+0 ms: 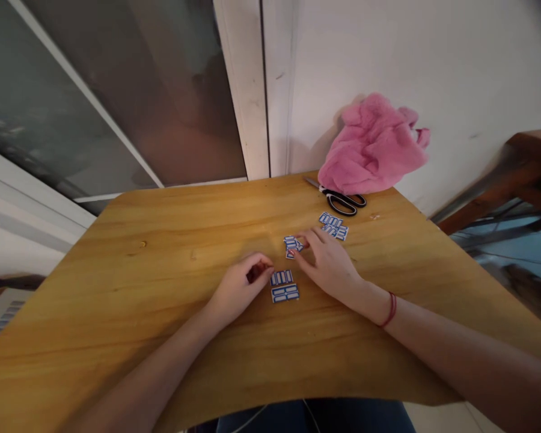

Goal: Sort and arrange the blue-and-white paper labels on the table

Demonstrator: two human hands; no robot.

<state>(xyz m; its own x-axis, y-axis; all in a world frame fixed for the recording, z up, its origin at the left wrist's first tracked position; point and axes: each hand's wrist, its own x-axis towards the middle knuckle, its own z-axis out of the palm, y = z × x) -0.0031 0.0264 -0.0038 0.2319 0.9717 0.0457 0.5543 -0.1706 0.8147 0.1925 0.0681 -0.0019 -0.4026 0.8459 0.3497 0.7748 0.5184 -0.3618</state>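
Blue-and-white paper pieces lie in small groups on the wooden table (162, 313). My left hand (241, 285) rests left of two neat rows, with thumb and forefinger pressed together beside the upper row (282, 277). Whatever is in that pinch, if anything, is too small to make out. Just below lies the lower row (285, 293). My right hand (331, 264), with a red cord bracelet (391, 310) on its wrist, reaches over a loose cluster of pieces (291, 245). Its thumb and forefinger are apart, touching the cluster's right side.
Another group of pieces (333, 225) lies beyond my right hand. Black-handled scissors (342, 201) lie near the back edge, partly against a pink fluffy cloth (374, 147) by the wall. A small yellowish bit (143, 244) sits at the left. A glass-panelled door (162, 90) stands behind the table.
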